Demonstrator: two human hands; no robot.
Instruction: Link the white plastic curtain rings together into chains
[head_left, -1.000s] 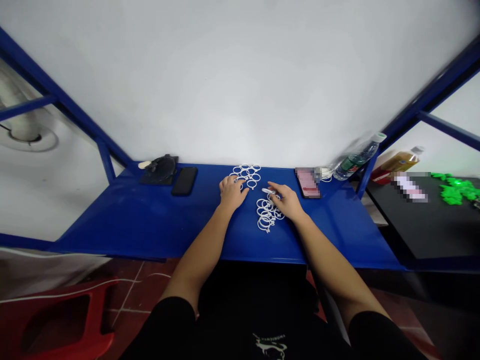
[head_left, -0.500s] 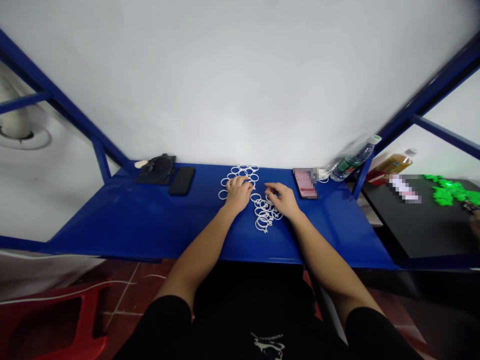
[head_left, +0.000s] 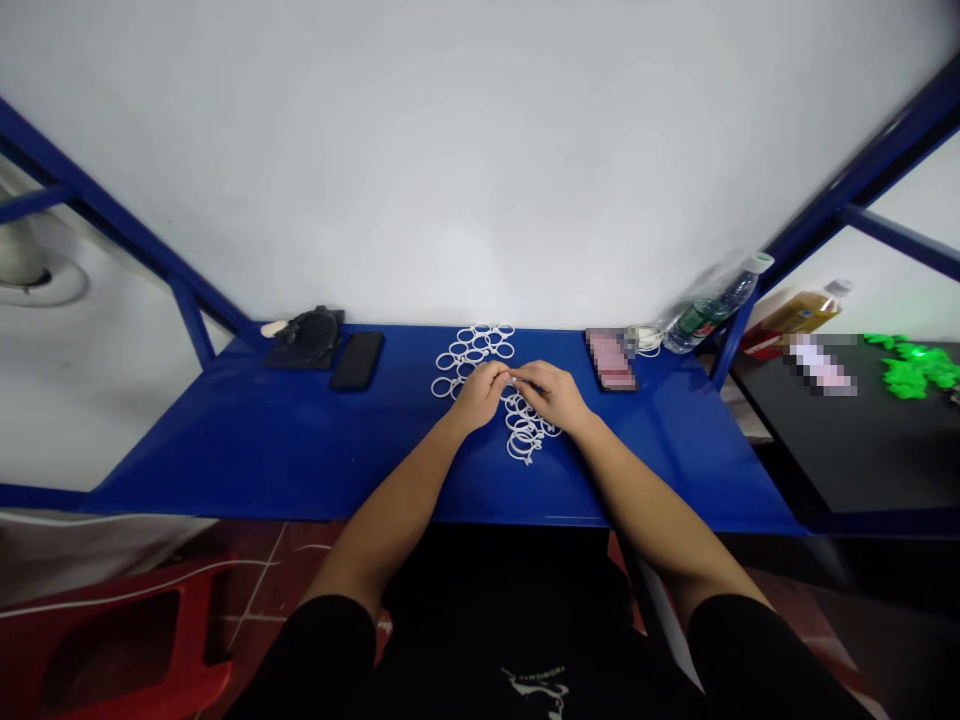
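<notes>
Meeting at their fingertips, the left hand (head_left: 482, 395) and right hand (head_left: 551, 395) come together; whether they grip anything I cannot tell. Slim white rings (head_left: 486, 352) with small nubs spread flat beyond the left hand; an overlapping ring heap (head_left: 523, 430) lies just below the right. Blue tabletop (head_left: 247, 430) runs wide leftward, its front edge bodyward of both hands, the wall (head_left: 480, 170) beyond.
</notes>
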